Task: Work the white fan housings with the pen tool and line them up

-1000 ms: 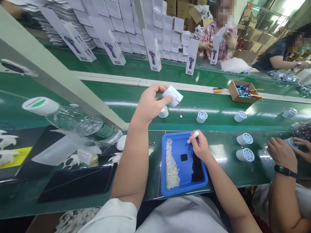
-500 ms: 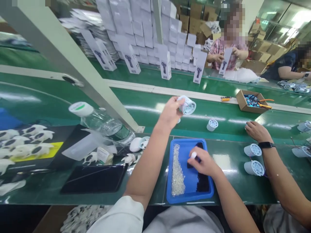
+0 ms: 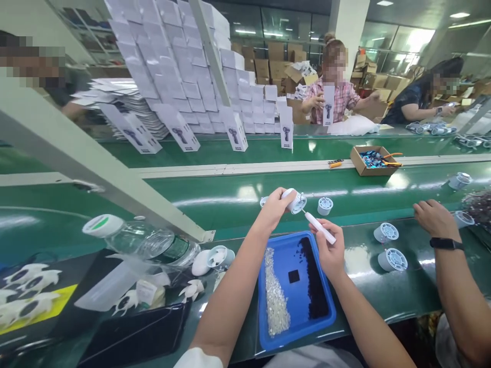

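Note:
My left hand (image 3: pixel 273 210) grips a pale blue cylindrical plastic housing (image 3: pixel 297 203), its slotted end tilted toward my right hand. In my right hand (image 3: pixel 331 250) is a white pen-shaped screwdriver (image 3: pixel 321 228), its thin tip at or very near the slotted end. Below both hands lies a blue tray (image 3: pixel 262 327). Small clear pieces (image 3: pixel 276 304) form a strip along its left side, and tiny black pieces (image 3: pixel 317 291) are heaped along the right. A black square (image 3: pixel 293 276) sits between them. Another similar housing (image 3: pixel 325 206) stands just right of the held one.
A co-worker's hand (image 3: pixel 437 220) reaches in at right, near two housings (image 3: pixel 393 259). A cardboard box (image 3: pixel 370 166) with orange-handled pliers stands beyond. At left are a slanted metal post (image 3: pixel 115 179), a plastic bottle (image 3: pixel 153 240) and a black tablet-like slab (image 3: pixel 134 335).
My right hand has risen from the tray's black pieces to the housing, bringing the screwdriver tip to it. The black square now lies visible in the tray. The camera view has shifted.

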A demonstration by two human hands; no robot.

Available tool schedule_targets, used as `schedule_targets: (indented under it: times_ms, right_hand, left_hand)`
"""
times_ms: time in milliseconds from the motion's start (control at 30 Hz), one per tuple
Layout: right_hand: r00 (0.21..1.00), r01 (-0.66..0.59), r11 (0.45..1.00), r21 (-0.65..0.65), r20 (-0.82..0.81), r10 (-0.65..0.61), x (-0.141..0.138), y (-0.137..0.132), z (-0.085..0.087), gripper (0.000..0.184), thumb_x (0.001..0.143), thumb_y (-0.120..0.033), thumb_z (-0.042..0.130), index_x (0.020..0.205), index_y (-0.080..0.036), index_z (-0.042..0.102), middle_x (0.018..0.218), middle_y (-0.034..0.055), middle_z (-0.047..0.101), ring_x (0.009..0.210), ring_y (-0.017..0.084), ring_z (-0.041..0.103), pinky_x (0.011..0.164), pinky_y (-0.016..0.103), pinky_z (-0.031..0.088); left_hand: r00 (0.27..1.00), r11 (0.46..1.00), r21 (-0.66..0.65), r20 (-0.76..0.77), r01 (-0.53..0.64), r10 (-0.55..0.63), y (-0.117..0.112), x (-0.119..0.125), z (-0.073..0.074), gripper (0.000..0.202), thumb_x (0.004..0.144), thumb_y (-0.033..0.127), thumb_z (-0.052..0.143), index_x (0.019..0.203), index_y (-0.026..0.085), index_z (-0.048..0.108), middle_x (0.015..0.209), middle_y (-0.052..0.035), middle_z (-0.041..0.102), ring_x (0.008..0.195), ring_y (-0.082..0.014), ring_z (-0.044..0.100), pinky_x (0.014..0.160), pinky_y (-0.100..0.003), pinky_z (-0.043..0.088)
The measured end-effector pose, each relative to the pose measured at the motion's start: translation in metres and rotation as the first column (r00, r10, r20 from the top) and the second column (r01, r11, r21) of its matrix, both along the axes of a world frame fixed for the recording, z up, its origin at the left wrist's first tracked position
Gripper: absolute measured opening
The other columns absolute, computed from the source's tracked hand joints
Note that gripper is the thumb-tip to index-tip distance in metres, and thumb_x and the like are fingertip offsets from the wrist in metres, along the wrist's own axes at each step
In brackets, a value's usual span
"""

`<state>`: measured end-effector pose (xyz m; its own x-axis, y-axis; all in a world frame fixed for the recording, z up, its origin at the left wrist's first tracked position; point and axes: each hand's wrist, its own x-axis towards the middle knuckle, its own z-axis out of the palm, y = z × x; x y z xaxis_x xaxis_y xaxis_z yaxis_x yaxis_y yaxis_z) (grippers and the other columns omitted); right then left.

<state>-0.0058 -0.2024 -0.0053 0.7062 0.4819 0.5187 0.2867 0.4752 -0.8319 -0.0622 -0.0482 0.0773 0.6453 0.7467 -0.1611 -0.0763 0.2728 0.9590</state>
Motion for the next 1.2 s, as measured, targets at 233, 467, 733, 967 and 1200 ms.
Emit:
schedule_targets:
  times_ms: [233, 467, 733, 967, 1200]
  right_hand:
    - [0.998, 0.026, 0.999, 0.028, -0.050, -0.025, 0.000, 0.003, -0.001, 0.020, 0.093, -0.039, 0.060, 0.104, -0.023, 0.055, 0.110, 0.0069, 0.067, 0.091, 0.018, 0.073, 0.083, 0.037, 0.061]
    - [0.996, 0.031, 0.999, 0.019, -0.081, -0.029, 0.000, 0.004, -0.001, 0.021, 0.093, -0.041, 0.061, 0.103, -0.023, 0.057, 0.107, 0.0064, 0.069, 0.090, 0.018, 0.074, 0.081, 0.035, 0.061]
    - [0.994, 0.087, 0.989, -0.124, -0.052, -0.094, -0.002, 0.004, -0.004, 0.026, 0.091, -0.043, 0.058, 0.104, -0.021, 0.062, 0.096, 0.0064, 0.071, 0.079, 0.017, 0.071, 0.076, 0.032, 0.058]
    - [0.985, 0.016, 0.887, -0.461, 0.158, 0.064, -0.011, 0.004, 0.002, 0.029, 0.092, -0.039, 0.048, 0.097, -0.017, 0.068, 0.054, -0.0032, 0.052, 0.046, 0.011, 0.045, 0.045, 0.022, 0.037]
    - [0.975, 0.014, 0.923, -0.385, 0.209, 0.072, -0.020, 0.001, -0.001, 0.031, 0.095, -0.038, 0.041, 0.092, -0.018, 0.064, 0.053, -0.0040, 0.045, 0.043, 0.010, 0.040, 0.044, 0.023, 0.031]
  left_hand:
    - [0.996, 0.996, 0.079, -0.075, 0.046, -0.040, -0.007, 0.002, 0.000, 0.034, 0.067, 0.038, 0.075, 0.069, 0.019, 0.047, 0.068, 0.0044, 0.052, 0.063, -0.0088, 0.049, 0.060, -0.022, 0.042]
    - [0.988, 0.990, 0.122, -0.143, 0.070, -0.052, -0.008, 0.002, -0.002, 0.031, 0.075, 0.039, 0.069, 0.072, 0.020, 0.045, 0.068, 0.0047, 0.051, 0.062, -0.0091, 0.048, 0.060, -0.022, 0.038]
    - [0.971, 0.962, 0.253, -0.235, 0.105, -0.045, -0.019, 0.001, 0.000, 0.030, 0.075, 0.042, 0.066, 0.070, 0.020, 0.046, 0.061, 0.0054, 0.048, 0.058, -0.0099, 0.043, 0.055, -0.022, 0.035]
    - [0.974, 0.885, 0.408, 0.057, -0.225, 0.221, -0.035, 0.002, -0.001, 0.040, 0.079, 0.048, 0.058, 0.058, 0.021, 0.038, 0.060, 0.0043, 0.037, 0.058, -0.0107, 0.037, 0.057, -0.023, 0.034]
    - [0.949, 0.915, 0.272, 0.187, -0.297, 0.252, -0.053, 0.011, -0.013, 0.048, 0.074, 0.050, 0.062, 0.054, 0.021, 0.029, 0.056, 0.0056, 0.026, 0.052, -0.0092, 0.027, 0.050, -0.022, 0.031]
